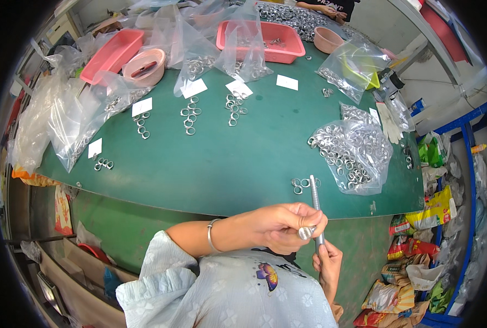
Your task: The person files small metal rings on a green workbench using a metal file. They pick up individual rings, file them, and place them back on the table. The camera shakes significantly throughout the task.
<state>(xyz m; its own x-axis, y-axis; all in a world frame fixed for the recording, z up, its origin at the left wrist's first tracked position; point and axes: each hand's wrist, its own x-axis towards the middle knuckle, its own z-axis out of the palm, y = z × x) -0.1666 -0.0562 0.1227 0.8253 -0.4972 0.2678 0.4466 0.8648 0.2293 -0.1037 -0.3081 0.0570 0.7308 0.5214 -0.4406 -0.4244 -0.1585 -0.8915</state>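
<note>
My right hand is closed round the handle of a grey tapered ring mandrel, which points away from me over the table's near edge. My left hand, with a bangle on the wrist, is curled beside the mandrel's shaft, its fingers against it. Shiny silver rings show at its fingers; how many is hard to make out. Just past the mandrel tip lie a few loose rings. To the right, a clear plastic bag spills a heap of silver rings.
On the green table, small ring groups lie by white paper slips. Behind them are bags of rings, pink trays and a pink bowl. A glove lies right. Another person's hands are at the far end.
</note>
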